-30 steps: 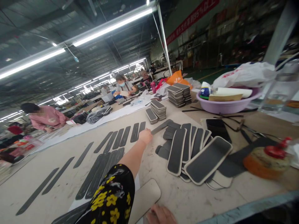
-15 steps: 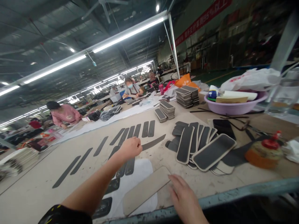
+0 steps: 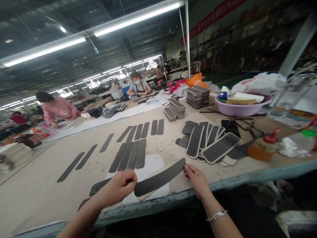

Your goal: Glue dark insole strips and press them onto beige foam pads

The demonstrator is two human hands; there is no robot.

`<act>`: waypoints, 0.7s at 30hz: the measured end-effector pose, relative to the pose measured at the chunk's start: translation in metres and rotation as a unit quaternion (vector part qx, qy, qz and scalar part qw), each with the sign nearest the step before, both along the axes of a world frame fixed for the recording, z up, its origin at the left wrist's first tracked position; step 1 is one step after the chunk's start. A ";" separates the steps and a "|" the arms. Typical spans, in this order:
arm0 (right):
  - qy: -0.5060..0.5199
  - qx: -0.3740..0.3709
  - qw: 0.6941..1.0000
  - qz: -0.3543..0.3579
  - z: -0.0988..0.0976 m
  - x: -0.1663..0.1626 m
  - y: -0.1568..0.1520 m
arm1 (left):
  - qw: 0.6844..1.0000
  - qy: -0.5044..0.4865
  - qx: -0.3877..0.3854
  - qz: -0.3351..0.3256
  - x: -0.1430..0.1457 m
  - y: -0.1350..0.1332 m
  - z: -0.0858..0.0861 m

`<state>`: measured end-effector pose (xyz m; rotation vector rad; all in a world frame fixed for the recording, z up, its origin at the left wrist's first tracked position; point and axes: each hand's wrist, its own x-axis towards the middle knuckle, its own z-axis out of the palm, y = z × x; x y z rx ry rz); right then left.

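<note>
A dark grey strip (image 3: 160, 180) is stretched between my two hands, bowed a little along its length. My left hand (image 3: 125, 183) is closed at its left end, the fingertips partly hidden from view. At the other end, my right hand (image 3: 194, 175) pinches the strip's tip between thumb and fingers. Just beneath lies a beige panel (image 3: 165, 166) with rounded corners, mostly covered by the strip. The panel rests on a white sheet (image 3: 155, 161) near the table's front edge. Several dark strips (image 3: 128, 155) lie side by side beyond my left hand.
Dark panels with pale rims (image 3: 221, 147) lie heaped to the right, with neat stacks (image 3: 176, 109) behind. A bottle of amber liquid (image 3: 262, 148), a phone (image 3: 230, 127) and a purple basin (image 3: 244, 108) stand at the right. Co-workers sit across the tables.
My left hand has drawn the dark strip back toward me, over the beige panel. My right hand has left the panel's edge and taken the strip's right end.
</note>
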<state>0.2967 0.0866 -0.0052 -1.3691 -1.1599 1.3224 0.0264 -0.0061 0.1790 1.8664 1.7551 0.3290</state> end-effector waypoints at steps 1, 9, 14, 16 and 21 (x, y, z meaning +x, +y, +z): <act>-0.003 -0.003 1.000 0.005 0.000 -0.001 -0.002 | 1.000 -0.004 -0.003 0.009 -0.004 -0.003 -0.006; -0.105 -0.010 0.993 0.049 0.003 -0.006 -0.002 | 0.956 -0.162 -0.150 0.192 -0.034 -0.028 -0.092; -0.211 0.013 0.976 0.046 0.011 -0.016 0.007 | 0.935 -0.186 -0.157 0.258 -0.042 -0.024 -0.126; -0.247 0.021 0.968 0.039 0.012 -0.019 0.012 | 0.934 -0.180 -0.158 0.267 -0.043 -0.016 -0.129; -0.307 0.034 0.950 0.043 0.009 -0.024 0.018 | 0.937 -0.156 -0.152 0.272 -0.045 0.001 -0.135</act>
